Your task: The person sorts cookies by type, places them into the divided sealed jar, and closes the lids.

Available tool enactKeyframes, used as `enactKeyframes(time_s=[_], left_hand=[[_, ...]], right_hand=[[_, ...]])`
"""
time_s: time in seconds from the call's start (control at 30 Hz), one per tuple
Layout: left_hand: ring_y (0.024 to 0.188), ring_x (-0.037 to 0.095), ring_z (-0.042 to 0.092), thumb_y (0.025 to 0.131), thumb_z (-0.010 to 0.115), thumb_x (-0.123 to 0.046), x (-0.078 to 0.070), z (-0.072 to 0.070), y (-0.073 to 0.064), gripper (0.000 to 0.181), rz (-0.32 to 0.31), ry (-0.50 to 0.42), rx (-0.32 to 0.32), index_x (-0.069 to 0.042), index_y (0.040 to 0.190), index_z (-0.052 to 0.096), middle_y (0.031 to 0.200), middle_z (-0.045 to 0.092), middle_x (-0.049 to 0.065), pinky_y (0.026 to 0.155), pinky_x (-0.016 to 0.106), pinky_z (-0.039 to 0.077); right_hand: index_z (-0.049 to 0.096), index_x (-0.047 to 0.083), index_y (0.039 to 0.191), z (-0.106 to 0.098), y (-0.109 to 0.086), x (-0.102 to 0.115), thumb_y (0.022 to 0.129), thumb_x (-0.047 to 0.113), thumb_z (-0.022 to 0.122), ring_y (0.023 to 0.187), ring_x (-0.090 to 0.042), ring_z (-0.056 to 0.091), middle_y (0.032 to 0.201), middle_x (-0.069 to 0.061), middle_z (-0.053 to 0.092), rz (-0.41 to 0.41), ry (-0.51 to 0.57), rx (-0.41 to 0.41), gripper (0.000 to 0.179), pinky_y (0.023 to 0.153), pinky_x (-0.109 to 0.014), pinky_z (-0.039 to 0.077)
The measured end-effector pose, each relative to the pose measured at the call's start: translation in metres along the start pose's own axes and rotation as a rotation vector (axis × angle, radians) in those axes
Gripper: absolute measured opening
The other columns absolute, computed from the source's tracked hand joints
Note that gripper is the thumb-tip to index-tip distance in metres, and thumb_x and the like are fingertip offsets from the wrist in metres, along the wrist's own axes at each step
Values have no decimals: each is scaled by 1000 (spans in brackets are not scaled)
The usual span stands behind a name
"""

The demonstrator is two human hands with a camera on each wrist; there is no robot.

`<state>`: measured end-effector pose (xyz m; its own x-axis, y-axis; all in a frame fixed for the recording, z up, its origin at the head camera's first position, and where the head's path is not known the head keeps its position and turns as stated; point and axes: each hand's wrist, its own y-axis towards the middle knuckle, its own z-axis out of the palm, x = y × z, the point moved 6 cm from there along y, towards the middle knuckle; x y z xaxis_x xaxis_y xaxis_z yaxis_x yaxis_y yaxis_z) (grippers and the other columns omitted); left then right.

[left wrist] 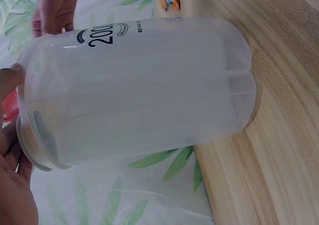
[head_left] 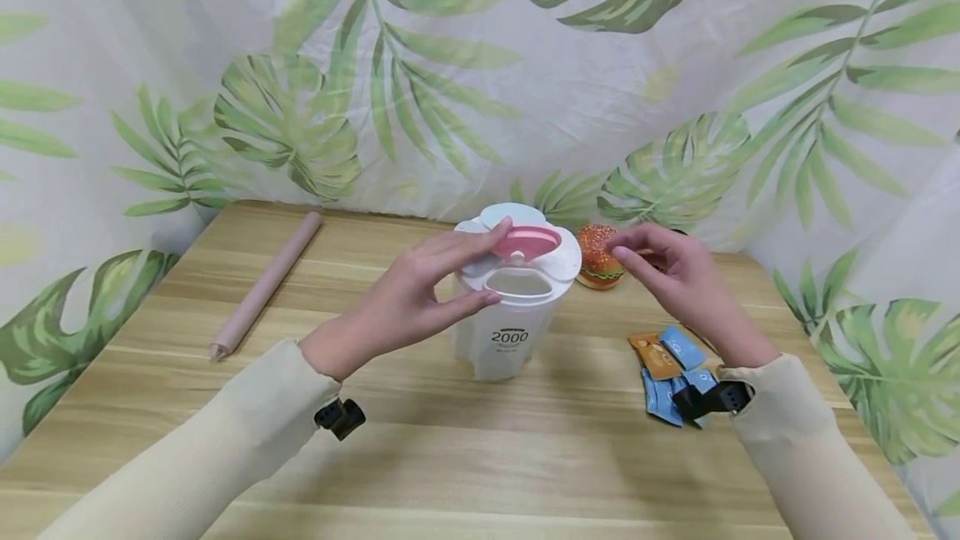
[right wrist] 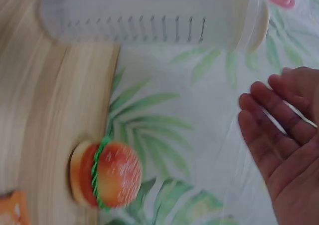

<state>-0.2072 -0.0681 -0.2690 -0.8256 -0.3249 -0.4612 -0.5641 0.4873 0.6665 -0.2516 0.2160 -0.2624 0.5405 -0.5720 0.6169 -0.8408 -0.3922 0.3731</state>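
A translucent plastic food storage container [head_left: 510,340] with "2000" printed on its front stands upright on the table. Its white lid [head_left: 564,261] has a pink flap [head_left: 534,243] raised, showing an opening at the front. My left hand [head_left: 408,294] grips the lid from the left, thumb at the front rim and fingers over the top; the left wrist view shows its thumb [left wrist: 9,80] at the lid's edge. To the right of the container, my right hand [head_left: 678,286] hovers in the air with loosely bent fingers and nothing in them, as the right wrist view confirms.
A toy hamburger [head_left: 597,261] sits behind and right of the container. Several blue and orange sachets [head_left: 667,369] lie in a pile below my right hand. A pinkish rolled tube [head_left: 270,282] lies at the left. A leaf-patterned curtain [head_left: 420,107] hangs behind the wooden table [head_left: 420,473].
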Motion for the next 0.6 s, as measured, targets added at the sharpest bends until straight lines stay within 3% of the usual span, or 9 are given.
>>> enactKeyframes(time_s=[0.23, 0.43, 0.6], left_hand=[[128, 21, 65, 90, 84, -15, 1, 0, -1, 73, -8, -1, 4, -11, 156, 51, 136, 71, 7, 115, 43, 50], [127, 21, 65, 90, 84, -16, 0, -1, -2, 73, -16, 4, 3, -11, 155, 51, 134, 72, 7, 115, 44, 50], [129, 21, 64, 91, 83, -17, -1, 0, -1, 72, -21, 4, 13, -12, 156, 51, 136, 72, 6, 116, 43, 49]], right_hand=[[73, 3, 119, -2, -25, -54, 105, 17, 65, 96, -18, 71, 107, -11, 77, 169, -229, 213, 22, 81, -24, 59], [66, -9, 119, 12, -51, -99, 101, 14, 69, 82, -19, 67, 95, -14, 73, 344, -252, 382, 30, 69, -31, 55], [62, -9, 120, 20, -66, -119, 98, 21, 73, 76, -17, 60, 94, -14, 69, 455, -262, 440, 38, 65, -31, 50]])
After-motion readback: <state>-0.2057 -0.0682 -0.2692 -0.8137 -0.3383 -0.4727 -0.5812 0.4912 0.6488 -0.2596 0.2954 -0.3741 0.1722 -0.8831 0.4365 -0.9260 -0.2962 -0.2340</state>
